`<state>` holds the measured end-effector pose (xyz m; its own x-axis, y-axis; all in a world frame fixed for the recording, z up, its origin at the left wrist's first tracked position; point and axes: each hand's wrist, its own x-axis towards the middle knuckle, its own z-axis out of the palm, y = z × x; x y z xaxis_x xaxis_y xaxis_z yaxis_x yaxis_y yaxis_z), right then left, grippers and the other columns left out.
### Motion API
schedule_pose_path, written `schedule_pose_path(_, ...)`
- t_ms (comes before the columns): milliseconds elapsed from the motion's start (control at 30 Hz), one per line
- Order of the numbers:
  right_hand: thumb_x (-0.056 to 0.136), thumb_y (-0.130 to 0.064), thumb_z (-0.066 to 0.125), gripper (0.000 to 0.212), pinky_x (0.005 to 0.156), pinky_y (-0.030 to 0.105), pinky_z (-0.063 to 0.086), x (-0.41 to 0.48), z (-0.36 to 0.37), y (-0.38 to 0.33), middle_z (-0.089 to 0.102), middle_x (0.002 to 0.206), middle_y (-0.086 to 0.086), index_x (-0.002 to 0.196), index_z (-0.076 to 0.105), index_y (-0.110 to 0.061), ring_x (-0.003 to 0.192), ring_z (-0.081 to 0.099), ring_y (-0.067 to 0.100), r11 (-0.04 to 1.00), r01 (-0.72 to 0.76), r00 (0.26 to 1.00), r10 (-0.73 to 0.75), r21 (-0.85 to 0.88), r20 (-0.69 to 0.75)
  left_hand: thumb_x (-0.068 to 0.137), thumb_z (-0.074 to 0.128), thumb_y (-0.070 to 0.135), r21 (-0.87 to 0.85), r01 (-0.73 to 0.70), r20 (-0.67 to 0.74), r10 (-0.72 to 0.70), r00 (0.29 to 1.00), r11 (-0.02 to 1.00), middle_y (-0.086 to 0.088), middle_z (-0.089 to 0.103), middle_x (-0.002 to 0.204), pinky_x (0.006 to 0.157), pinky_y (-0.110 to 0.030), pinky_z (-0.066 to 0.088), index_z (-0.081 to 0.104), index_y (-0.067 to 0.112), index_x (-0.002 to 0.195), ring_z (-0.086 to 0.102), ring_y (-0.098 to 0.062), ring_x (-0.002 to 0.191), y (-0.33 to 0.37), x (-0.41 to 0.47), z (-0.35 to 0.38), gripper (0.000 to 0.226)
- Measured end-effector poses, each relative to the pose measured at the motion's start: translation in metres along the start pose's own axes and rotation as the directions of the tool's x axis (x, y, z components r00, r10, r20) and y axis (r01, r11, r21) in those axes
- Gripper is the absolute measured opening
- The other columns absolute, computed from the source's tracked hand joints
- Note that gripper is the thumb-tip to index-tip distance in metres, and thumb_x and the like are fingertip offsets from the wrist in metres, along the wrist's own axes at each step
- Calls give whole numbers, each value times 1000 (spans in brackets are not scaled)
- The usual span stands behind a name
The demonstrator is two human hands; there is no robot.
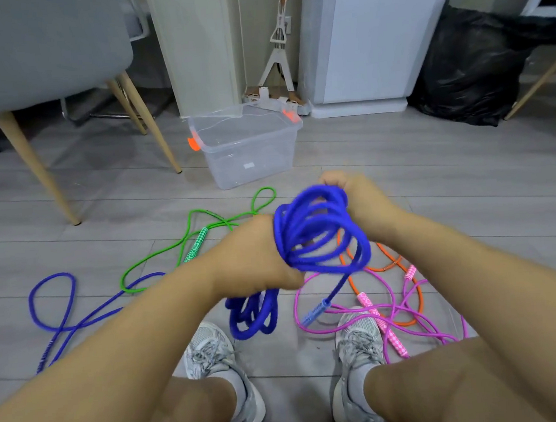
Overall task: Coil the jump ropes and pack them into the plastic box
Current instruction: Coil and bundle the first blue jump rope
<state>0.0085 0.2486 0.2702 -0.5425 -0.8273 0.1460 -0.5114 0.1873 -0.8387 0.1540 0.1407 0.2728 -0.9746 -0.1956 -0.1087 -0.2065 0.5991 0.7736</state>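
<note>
The left hand (253,256) is closed in a tight grip round the gathered middle of a thick, bright blue braided jump rope (318,197). Its thumb lies across the near side of the strands, and its fingers are hidden on the far side. Several short loops of the same rope hang below this fist, above the grey plank floor (103,208).

The right hand (352,201) is curled at the top of the coil, gripping the upper loops. Its fingertips are turned away and cannot be seen, and the rope there is smeared by blur. One end of the rope drops from the coil, and its pale blue ribbed handle (314,313) dangles, also blurred.

Farther off on the floor stands the clear plastic box (249,159) with orange latches, open, with nothing plainly visible inside. A clear sheet just behind its back rim may be the lid, though this is hard to make out.

Loose on the floor lie a green jump rope (197,245) with a patterned handle, partly covered by the left forearm, and a thinner blue-violet jump rope (31,310) at the left, also crossed by that forearm. At the right, a magenta jump rope (367,302) with pink chequered handles is tangled with an orange jump rope (387,266). The right arm and the coil hide parts of both.
</note>
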Motion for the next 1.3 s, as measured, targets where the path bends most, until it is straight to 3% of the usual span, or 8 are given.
schedule_pose_path(67, 64, -20, 60, 17, 51, 17, 38, -7, 7, -2, 51, 42, -14, 53, 49, -28, 45, 42, -2, 999, -49, 997, 49, -6, 67, 66, 72, -1, -99, 14, -124, -26, 992, 995, 7, 42, 51, 50, -23, 37, 53, 4, 71, 37, -10, 49, -4, 4, -6, 20)
schedule_pose_path(167, 77, -28, 71, 17, 50, 17, 36, -13, 14, -3, 58, 51, -10, 65, 59, -23, 47, 45, 3, 986, -81, 985, 101, -143, 139, 64, 78, 3, -222, 54, -178, -95, 979, 973, 0, 43, 53, 52, -27, 38, 52, -5, 78, 37, -16, 52, -13, 9, -14, 30)
schedule_pose_path(333, 88, -24, 62, 10, 56, 11, 38, -24, 22, -9, 63, 63, -12, 78, 62, -23, 59, 54, -1, 958, -30, 956, 111, -287, 272, 65, 80, 6, -365, 70, -311, -192, 931, 928, 6, 55, 57, 51, -25, 44, 55, 15, 92, 50, -10, 47, -21, 12, -16, 38)
schedule_pose_path(600, 92, -26, 55, 10, 68, 26, 46, -40, 8, -27, 59, 61, -9, 87, 64, -23, 64, 56, 4, 949, -9, 952, 105, -315, 289, 78, 73, 25, -265, 116, -455, -230, 860, 957, -7, 55, 62, 47, -26, 43, 55, 10, 80, 47, -20, 50, -27, 11, -25, 23)
schedule_pose_path(733, 93, -29, 53, 11, 60, 16, 41, -47, 3, -37, 56, 62, -11, 87, 62, -25, 64, 53, 4, 932, 50, 948, 68, -358, 310, 78, 71, 43, -90, 177, -506, -198, 840, 980, 0, 52, 64, 52, -29, 36, 48, 18, 76, 47, -18, 56, -30, 16, -20, 34)
schedule_pose_path(1000, 90, -20, 59, 10, 65, 21, 39, -42, -14, -44, 56, 72, -8, 90, 67, -27, 68, 49, 6, 969, 99, 980, -56, -226, 190, 65, 45, 77, 120, 131, -212, -103, 972, 984, -9, 60, 77, 66, -32, 43, 52, 11, 87, 52, -23, 68, -28, 16, -16, 70)
schedule_pose_path(1133, 90, -18, 59, 12, 68, 12, 36, -34, -15, -46, 56, 80, -7, 89, 67, -27, 79, 51, 6, 955, 169, 982, -141, -245, 128, 59, 40, 82, 97, 25, -104, -15, 994, 995, -5, 63, 78, 66, -26, 42, 50, 25, 78, 52, -16, 67, -25, 12, -20, 61)
schedule_pose_path(1300, 86, -27, 59, 13, 68, 9, 35, -23, -11, -42, 50, 80, -7, 89, 71, -24, 77, 50, 3, 900, 263, 963, -225, -347, 147, 66, 74, 57, 282, 56, 28, -67, 997, 958, 3, 53, 67, 65, -30, 43, 53, 21, 85, 49, -18, 65, -14, 9, -10, 45)
